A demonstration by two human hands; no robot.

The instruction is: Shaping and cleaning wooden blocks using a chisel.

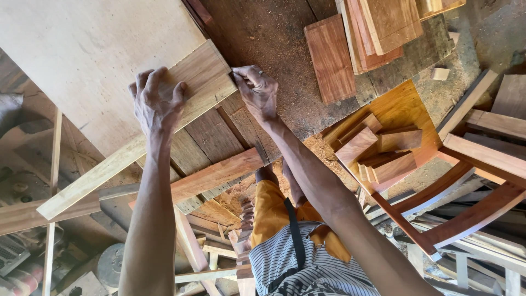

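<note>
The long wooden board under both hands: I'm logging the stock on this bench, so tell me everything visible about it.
The long wooden board is a pale, flat plank of light brown grained wood, lying diagonally across the workbench over a large pale sheet. Its square-cut upper end sits between the hands. The left hand presses flat on its face; the right hand pinches its end corner. Its lower end overhangs the bench edge.

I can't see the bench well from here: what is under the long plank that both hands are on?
The long plank rests partly on a large pale sheet and partly on dark bench boards. The left hand and right hand cover parts of its end; whatever lies directly beneath is hidden.
</note>
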